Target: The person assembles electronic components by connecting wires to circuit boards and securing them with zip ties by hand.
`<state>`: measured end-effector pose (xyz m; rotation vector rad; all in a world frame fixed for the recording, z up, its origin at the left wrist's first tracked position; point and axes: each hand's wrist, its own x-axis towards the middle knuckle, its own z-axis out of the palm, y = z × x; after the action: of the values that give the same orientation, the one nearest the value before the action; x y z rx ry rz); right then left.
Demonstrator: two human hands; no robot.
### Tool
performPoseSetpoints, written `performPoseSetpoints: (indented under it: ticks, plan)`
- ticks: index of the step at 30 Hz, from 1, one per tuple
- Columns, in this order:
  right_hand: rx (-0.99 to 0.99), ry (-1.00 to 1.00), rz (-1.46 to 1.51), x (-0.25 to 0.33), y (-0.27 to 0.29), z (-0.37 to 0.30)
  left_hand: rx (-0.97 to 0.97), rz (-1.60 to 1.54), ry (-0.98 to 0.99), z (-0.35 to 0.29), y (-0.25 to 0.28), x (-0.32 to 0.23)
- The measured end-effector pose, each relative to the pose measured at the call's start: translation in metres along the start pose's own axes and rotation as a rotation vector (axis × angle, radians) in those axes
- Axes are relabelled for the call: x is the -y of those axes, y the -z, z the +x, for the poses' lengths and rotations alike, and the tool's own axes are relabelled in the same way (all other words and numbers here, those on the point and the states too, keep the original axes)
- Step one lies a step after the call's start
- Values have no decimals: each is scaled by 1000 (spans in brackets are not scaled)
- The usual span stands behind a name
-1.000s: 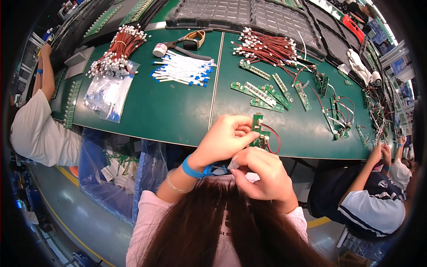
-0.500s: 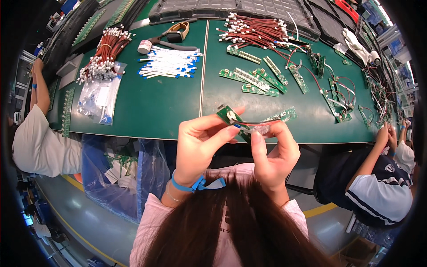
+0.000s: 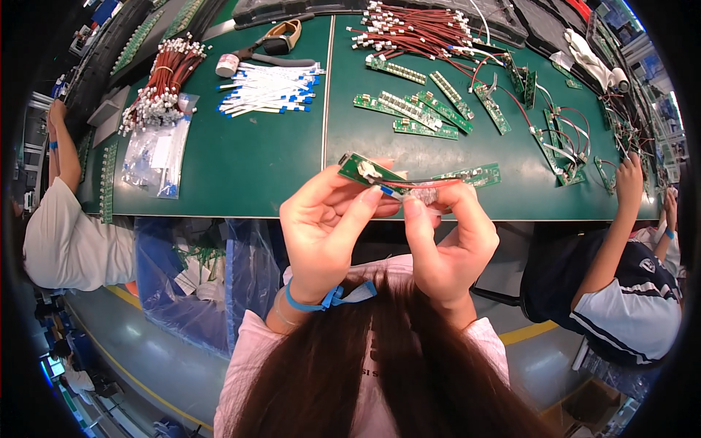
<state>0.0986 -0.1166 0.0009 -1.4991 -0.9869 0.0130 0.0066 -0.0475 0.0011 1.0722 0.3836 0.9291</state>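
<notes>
Between the thumb and fingers of my left hand (image 3: 318, 233) is a narrow green circuit board (image 3: 353, 166) with a white connector on it. My right hand (image 3: 458, 244) pinches a second green circuit board (image 3: 485, 175), which sticks out past its fingers to the right. A red and black wire pair (image 3: 423, 183) runs from the white connector across to the right hand. Below the wires, a flat white cable with a blue end (image 3: 391, 193) lies between my two thumbs. The fingertips behind the boards are partly hidden. A blue strap (image 3: 332, 298) circles my left wrist.
On the green table (image 3: 270, 168) lie white flat cables (image 3: 269, 89), pliers (image 3: 281, 58), bundled red wires (image 3: 166, 73), a plastic bag (image 3: 157, 160), loose circuit boards (image 3: 409, 109) and a red wire pile (image 3: 412, 33). Co-workers sit at both sides; one hand (image 3: 629, 179) works at right.
My hands have drawn slightly apart, and the left-hand board now lies flatter and further left. More of the right-hand board shows. At right, the co-worker's hand has moved up over the table.
</notes>
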Motion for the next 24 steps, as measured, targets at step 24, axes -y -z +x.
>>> performPoseSetpoints:
  ticks: [24]
  plan:
    - [-18,73,-64,1,-5,3,-81,69,-43,-4,-7,1]
